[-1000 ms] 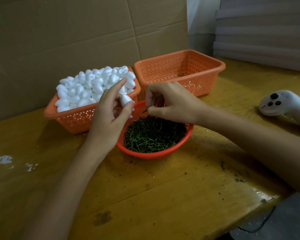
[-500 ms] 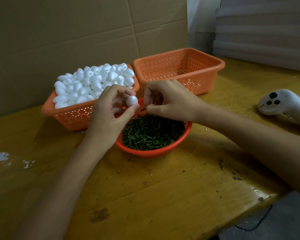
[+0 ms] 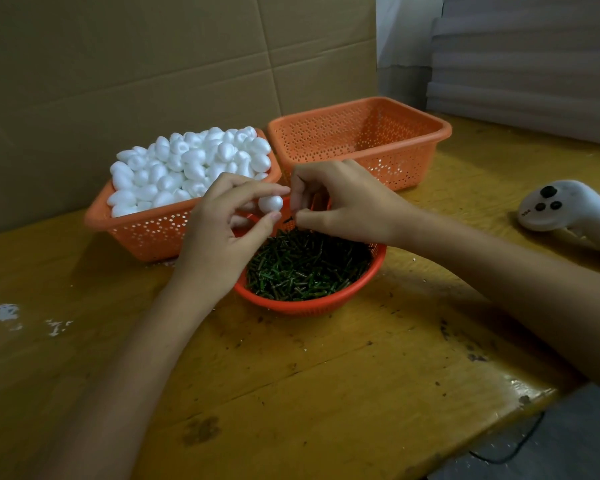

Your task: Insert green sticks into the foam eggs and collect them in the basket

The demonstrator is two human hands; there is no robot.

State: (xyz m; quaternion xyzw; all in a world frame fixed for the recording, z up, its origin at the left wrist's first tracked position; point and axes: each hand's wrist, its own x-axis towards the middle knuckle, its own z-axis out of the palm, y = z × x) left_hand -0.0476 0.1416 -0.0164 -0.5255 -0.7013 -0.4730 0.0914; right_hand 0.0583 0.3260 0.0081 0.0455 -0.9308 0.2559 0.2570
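Above the stick bowl (image 3: 312, 306), our left hand (image 3: 219, 233) pinches a foam egg (image 3: 271, 203) while our right hand (image 3: 347, 202) pinches what seems a green stick (image 3: 289, 220) just beside it; an off-centre push could, we judge, split the foam.

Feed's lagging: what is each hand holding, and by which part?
The left hand pinches a foam egg across its sides, thumb below, fingertip above. The right hand pinches something small, probably a green stick; where, I cannot tell.
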